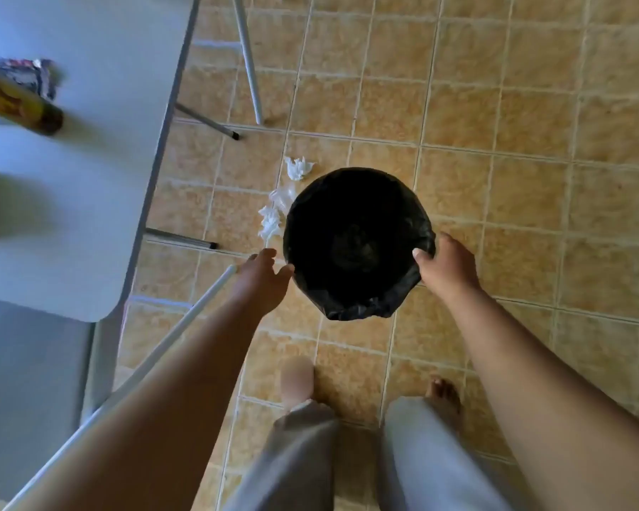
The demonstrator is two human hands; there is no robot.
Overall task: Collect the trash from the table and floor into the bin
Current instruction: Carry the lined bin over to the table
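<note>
1. The bin (362, 310) stands on the floor (532, 186), right of the table (89, 201) and directly ahead of the person's bare feet (442, 396).
2. Floor: square tan tiles, mottled, pale grout lines. Light is dim and bluish towards the table.
3. Bin, seen from straight above: round mouth, lined with a black plastic bag whose edge is folded over the rim and bunches in creases on the near side. The inside is too dark to tell what it contains.
4. Right hand (449, 267): at the bin's right rim. The thumb lies over the bag edge into the mouth and the fingers (444, 240) curl down the outside, so the rim is pinched between them.
5. Left hand (264, 280): at the bin's left side. Fingers loosely spread and nearly straight, thumb tip at the bag edge. Touching or just short of it: cannot tell. It holds nothing.
6. Trash on the floor, just left of the bin, between bin and table: a crumpled white tissue (299, 167) farthest off, a crushed clear plastic cup (283, 197) in the middle, a second crumpled tissue (270, 223) nearest, close to the left fingertips. The cup lies against the bin's side or just beside it.
7. Table: white top, grey metal legs (249, 64) splayed over the tiles.
8. On the table's far left: a yellow and red tube (19, 105), blurred, lying over a printed wrapper (34, 73).
</note>
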